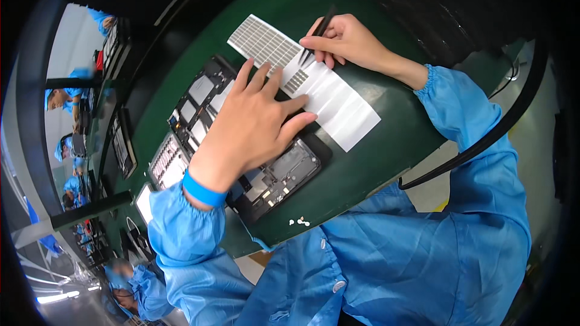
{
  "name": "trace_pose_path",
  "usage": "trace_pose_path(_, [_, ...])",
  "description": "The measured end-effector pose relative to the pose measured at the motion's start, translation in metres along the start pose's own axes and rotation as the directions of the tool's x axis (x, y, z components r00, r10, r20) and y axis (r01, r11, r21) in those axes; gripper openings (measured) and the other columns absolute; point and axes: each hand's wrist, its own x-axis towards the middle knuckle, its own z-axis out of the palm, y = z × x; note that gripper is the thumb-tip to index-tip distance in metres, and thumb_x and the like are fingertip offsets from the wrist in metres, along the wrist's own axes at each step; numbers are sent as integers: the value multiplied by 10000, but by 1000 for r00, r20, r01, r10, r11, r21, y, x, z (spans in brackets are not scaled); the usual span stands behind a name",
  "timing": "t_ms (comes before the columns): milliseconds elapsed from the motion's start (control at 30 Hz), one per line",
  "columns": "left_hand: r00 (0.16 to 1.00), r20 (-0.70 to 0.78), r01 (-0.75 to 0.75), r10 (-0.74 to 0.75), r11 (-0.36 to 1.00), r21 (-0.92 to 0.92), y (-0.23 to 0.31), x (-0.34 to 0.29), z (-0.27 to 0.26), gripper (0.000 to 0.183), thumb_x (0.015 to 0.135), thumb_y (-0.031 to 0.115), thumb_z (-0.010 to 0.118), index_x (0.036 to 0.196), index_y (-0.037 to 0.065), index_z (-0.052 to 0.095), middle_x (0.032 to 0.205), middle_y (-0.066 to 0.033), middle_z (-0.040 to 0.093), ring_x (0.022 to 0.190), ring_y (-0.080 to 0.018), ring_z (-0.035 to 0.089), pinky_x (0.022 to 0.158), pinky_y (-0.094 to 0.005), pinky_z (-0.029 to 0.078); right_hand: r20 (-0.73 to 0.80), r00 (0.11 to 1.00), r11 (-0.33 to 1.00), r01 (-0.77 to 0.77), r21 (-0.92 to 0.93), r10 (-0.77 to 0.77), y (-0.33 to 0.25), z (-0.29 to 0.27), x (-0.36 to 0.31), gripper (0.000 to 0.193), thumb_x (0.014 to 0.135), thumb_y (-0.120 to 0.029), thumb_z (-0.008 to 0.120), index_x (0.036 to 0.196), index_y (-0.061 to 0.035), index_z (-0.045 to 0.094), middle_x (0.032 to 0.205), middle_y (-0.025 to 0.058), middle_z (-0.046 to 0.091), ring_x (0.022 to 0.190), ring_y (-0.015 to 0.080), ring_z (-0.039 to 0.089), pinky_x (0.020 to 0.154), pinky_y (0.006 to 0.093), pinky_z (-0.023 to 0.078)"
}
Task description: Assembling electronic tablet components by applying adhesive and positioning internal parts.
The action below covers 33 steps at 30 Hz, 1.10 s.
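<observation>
A pair of black tweezers (325, 26) is pinched in my right hand (350, 41), its tips down at a white sheet of small grey rectangular stickers (266, 42). Part of that sheet is bare white backing, toward the right. My left hand (251, 118) lies palm down with fingers spread, its fingertips on or just over the sheet's near edge. Beneath this hand is an opened laptop base (290, 172) with its inner parts showing; the hand and wrist hide its middle. A blue band circles my left wrist.
The green tabletop (374, 139) carries several small white bits (299, 222) near its front edge. A white tray with rows of small pieces (169, 160) stands left of the laptop base. A black cable (477, 145) arcs past my right arm. Other people in blue work at far left.
</observation>
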Motion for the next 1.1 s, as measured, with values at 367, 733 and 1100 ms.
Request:
trace_pose_path(367, [997,60,-44,48,997,-68,-14,26,24,451,1059,400,423,1319,131,674,1248,-270,633,1231,-404,578,1154,-507,342,-51,998,981,-30,-190,21,3,-2,0,219,923,-225,763,921,-16,698,730,51,697,568,64,608,466,194,413])
trace_pose_path(733, [885,-465,-106,-22,963,-248,-50,-27,-3,246,995,222,577,1058,51,741,1144,-161,689,1096,-366,633,1037,-483,446,-158,987,998,-19,56,27,-1,-14,5,170,1004,-242,659,976,-84,602,729,7,626,510,45,547,427,180,365])
trace_pose_path(1100, [620,-583,216,-525,829,-516,-88,-145,60,320,891,153,736,1175,47,632,1290,-121,605,1169,-348,613,971,-390,497,204,972,990,129,-56,-115,-73,137,91,375,982,-379,682,1044,-11,646,879,91,716,687,103,691,549,190,516])
